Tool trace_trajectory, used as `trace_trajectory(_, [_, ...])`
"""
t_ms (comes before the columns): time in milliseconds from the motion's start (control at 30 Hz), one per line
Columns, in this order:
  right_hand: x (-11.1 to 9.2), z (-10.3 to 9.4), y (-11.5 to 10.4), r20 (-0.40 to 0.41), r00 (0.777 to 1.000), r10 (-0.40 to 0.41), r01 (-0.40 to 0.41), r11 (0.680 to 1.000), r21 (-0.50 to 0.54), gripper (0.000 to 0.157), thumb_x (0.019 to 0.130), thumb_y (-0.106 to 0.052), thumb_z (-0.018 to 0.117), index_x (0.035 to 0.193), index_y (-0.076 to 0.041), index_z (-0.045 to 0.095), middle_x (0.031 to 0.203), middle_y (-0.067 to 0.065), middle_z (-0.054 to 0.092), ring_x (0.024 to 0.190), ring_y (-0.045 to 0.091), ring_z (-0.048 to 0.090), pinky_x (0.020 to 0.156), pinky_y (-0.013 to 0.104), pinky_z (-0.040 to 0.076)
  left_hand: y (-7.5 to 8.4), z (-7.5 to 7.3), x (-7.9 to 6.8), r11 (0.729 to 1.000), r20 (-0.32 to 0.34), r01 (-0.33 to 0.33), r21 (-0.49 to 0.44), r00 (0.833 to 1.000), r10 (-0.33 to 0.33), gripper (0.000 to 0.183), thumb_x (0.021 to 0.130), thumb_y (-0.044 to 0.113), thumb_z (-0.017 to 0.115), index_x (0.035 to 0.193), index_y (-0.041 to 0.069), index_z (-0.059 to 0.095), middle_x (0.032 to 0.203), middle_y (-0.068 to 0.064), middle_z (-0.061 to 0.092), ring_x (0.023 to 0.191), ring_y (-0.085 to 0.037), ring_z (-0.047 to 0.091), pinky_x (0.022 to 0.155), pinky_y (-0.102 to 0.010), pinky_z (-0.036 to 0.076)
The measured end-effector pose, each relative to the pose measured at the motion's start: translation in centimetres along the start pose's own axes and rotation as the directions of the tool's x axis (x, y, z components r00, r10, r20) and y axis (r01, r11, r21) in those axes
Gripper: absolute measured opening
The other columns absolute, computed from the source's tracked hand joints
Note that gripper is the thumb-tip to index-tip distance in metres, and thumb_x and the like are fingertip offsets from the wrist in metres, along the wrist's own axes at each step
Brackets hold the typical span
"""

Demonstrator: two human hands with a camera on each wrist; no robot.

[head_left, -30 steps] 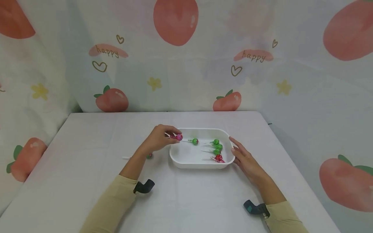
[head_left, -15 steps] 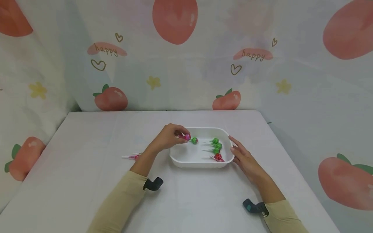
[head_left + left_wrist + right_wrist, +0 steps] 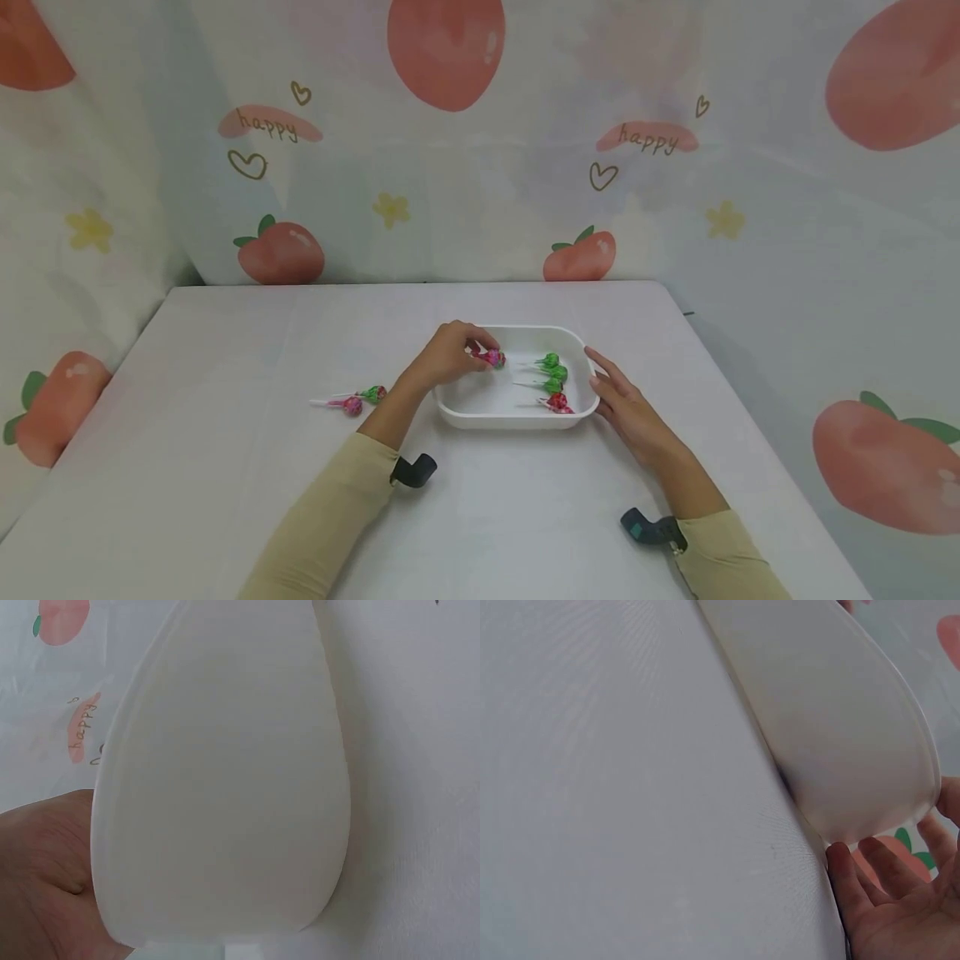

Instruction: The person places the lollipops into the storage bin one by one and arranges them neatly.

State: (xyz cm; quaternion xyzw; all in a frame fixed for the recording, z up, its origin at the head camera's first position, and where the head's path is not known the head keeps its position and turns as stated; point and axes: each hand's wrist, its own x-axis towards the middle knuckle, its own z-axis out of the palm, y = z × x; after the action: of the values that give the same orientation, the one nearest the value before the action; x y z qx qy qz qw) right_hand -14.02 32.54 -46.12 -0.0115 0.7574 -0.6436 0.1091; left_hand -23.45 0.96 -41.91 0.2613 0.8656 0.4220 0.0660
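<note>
In the head view, my left hand (image 3: 453, 354) reaches over the left part of a white tray (image 3: 480, 421), pinching a pink lollipop (image 3: 492, 358) between thumb and fingers. Inside the tray, green-wrapped lollipops (image 3: 553, 386) lie in a column at the right, with red ones (image 3: 557, 403) nearer the front wall. My right hand (image 3: 630, 408) touches the tray's right end with fairly straight, spread fingers. In the right wrist view, several fingertips of this hand (image 3: 907, 892) rest against the tray's end wall. The left wrist view has the tray wall (image 3: 225, 780) hiding the left fingertips.
Left of the tray, a green lollipop (image 3: 372, 393) and a pink lollipop (image 3: 351, 406) lie side by side on the white tablecloth (image 3: 202, 442). A fruit-printed curtain (image 3: 450, 183) hangs behind the table.
My left hand has moved right over the tray with the pink lollipop, now covering the green lollipop that lay there. Two lollipops on the table have come into view. The right hand keeps its place.
</note>
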Motion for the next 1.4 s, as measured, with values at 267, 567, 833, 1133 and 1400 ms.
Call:
trace_trajectory(267, [-0.1,0.2,-0.2,-0.013,1.0,0.0,0.0,1.0,-0.013,0.059,0.111,-0.041,0.047,0.165,-0.036,0.024,0.167,0.016,0.025,0.15,0.034,0.031,0.108,0.026,0.038,0.0,1.0,0.6,0.999,0.011,-0.005,0.046,1.0,0.005,0.026,0.085,0.004,0.085,0.111,0.009,0.08,0.098,0.0,0.074,0.086,-0.015,0.061,0.075,-0.026,0.049])
trace_trajectory(567, [0.0,0.3,0.1,0.003,1.0,-0.02,0.02,1.0,0.002,0.06,0.111,-0.041,0.047,0.166,-0.034,0.023,0.167,0.017,0.025,0.15,0.034,0.032,0.109,0.026,0.037,-0.5,1.5,0.6,0.996,0.012,-0.048,0.074,0.999,0.048,0.024,0.08,-0.003,0.086,0.103,0.006,0.081,0.094,-0.001,0.075,0.082,-0.016,0.063,0.075,-0.026,0.049])
trace_trajectory(833, [-0.1,0.3,0.0,-0.001,1.0,-0.022,0.022,1.0,-0.005,0.06,0.111,-0.041,0.047,0.166,-0.034,0.023,0.167,0.018,0.025,0.15,0.035,0.032,0.109,0.027,0.037,-0.6,1.9,0.7,0.997,0.019,-0.057,0.045,0.998,0.056,0.023,0.078,-0.002,0.088,0.099,0.005,0.081,0.089,0.001,0.074,0.076,-0.013,0.058,0.071,-0.024,0.048])
trace_trajectory(1133, [-0.1,0.3,0.0,-0.016,1.0,-0.008,0.008,1.0,-0.019,0.06,0.111,-0.042,0.047,0.165,-0.035,0.024,0.166,0.017,0.026,0.149,0.034,0.033,0.109,0.027,0.037,-0.4,2.3,0.7,0.999,0.016,-0.038,0.008,0.999,0.038,0.025,0.077,-0.009,0.085,0.1,-0.001,0.08,0.091,-0.006,0.076,0.081,-0.016,0.067,0.073,-0.024,0.053])
trace_trajectory(1400, [-0.1,0.3,0.0,-0.019,1.0,-0.004,0.003,1.0,-0.013,0.059,0.111,-0.042,0.048,0.165,-0.036,0.025,0.167,0.015,0.026,0.15,0.033,0.032,0.109,0.028,0.038,-0.1,2.5,0.6,0.997,0.0,0.003,0.077,1.0,-0.003,0.023,0.079,-0.002,0.087,0.1,0.004,0.081,0.089,0.0,0.074,0.081,-0.013,0.064,0.075,-0.026,0.053])
